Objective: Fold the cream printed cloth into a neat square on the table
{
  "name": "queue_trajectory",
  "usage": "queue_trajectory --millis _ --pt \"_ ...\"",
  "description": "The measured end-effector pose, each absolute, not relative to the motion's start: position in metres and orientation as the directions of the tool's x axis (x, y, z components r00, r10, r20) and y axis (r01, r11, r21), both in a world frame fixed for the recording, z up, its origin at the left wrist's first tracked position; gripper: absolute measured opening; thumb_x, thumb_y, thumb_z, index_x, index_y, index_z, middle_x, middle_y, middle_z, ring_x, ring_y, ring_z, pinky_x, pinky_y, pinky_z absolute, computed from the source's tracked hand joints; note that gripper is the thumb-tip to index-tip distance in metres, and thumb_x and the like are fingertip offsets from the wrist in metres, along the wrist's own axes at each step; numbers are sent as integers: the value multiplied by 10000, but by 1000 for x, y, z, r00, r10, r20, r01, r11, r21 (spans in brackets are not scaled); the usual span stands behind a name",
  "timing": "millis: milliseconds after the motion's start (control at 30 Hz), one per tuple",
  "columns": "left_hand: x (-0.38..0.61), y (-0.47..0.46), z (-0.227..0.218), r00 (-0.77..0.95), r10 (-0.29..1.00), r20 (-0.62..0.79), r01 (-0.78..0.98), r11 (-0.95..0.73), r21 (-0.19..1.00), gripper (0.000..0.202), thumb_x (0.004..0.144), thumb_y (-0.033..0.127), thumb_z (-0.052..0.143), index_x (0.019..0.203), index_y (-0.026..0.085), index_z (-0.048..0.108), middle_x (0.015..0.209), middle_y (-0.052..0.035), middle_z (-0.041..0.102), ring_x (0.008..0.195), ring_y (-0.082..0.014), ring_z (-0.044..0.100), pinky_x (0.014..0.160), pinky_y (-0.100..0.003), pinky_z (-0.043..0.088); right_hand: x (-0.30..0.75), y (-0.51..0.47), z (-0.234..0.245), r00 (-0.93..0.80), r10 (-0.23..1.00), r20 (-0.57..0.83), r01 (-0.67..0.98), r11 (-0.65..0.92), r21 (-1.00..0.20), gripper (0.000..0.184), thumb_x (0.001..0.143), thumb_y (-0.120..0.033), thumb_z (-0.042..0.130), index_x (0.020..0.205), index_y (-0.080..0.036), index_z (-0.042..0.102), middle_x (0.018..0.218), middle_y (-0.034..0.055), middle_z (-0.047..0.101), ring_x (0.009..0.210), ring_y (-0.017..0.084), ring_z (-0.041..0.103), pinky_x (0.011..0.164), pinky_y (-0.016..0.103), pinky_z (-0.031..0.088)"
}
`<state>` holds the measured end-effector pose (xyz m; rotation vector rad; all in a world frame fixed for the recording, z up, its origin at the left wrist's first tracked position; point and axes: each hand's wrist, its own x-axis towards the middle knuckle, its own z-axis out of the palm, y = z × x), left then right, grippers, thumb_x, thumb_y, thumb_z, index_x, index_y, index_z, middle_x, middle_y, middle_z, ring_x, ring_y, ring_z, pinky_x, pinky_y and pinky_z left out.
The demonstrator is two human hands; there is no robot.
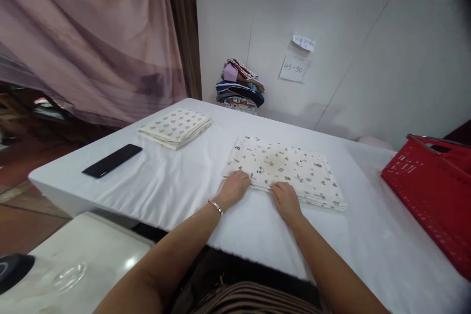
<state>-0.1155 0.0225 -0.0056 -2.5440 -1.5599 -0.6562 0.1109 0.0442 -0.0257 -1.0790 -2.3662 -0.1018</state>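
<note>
Folded patterned cloth (279, 162), flat on the white table (162, 176), is touched along its near edge by left hand (236, 187) and right hand (287, 201), fingers curled, pinching indeterminable; layers could be skewed by uneven pulling.

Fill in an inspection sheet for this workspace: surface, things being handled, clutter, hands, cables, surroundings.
Surface: table under a white cover, wrinkled on the left.
Things handled: folded cloth with small prints, lying flat before the person.
Clutter: second folded cloth and flat black object at left; red basket at right.
Hands: left hand and right hand touch the first cloth's near edge; grip unclear.
Cables: nothing seen.
Surroundings: pink curtain, fabric pile, wall with paper notes.
</note>
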Motion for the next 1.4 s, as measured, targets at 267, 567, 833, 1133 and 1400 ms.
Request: queue_trajectory --millis 267,567,833,1133,1400 --pt "-117 17 -3 380 842 384 847 -484 222 205 833 290 500 1011 216 570 991 -47 568 952 -190 476 829 -339 356 111 41 -23 -548 676 492 697 695 -178 269 853 -302 456 1068 -201 582 998 80 573 934 212 476 777 349 376" --pt "-113 23 -5 364 840 402 873 -459 168 243 901 235 357 896 193 596 868 -37 582 869 -162 487 777 -305 356 111 41 -25 -540 702 464 724 669 -170 311 850 -239 433 1139 -203 541 1035 88 563 949 223 464 797 357 360" --pt "-109 24 -7 350 846 403 899 -424 111 223 895 228 383 832 173 590 842 -44 575 840 -164 483 750 -304 352 97 41 -18 -571 696 435 740 666 -95 320 850 -206 440 1161 -194 512 996 88 570 927 222 456 779 347 342" --pt "-108 18 -2 309 840 446 912 -395 113 222 898 233 376 904 181 592 881 -41 586 857 -167 484 751 -312 358 80 47 -19 -548 680 487 731 672 -115 210 883 -210 409 999 -192 583 895 68 588 862 201 472 736 325 335" --pt "-95 2 -8 369 833 412 889 -446 105 205 872 194 417 766 190 593 797 -30 581 790 -154 503 699 -302 354 80 49 -22 -523 685 507 734 664 -140 217 897 -219 391 987 -184 585 861 67 602 834 195 490 726 317 325"
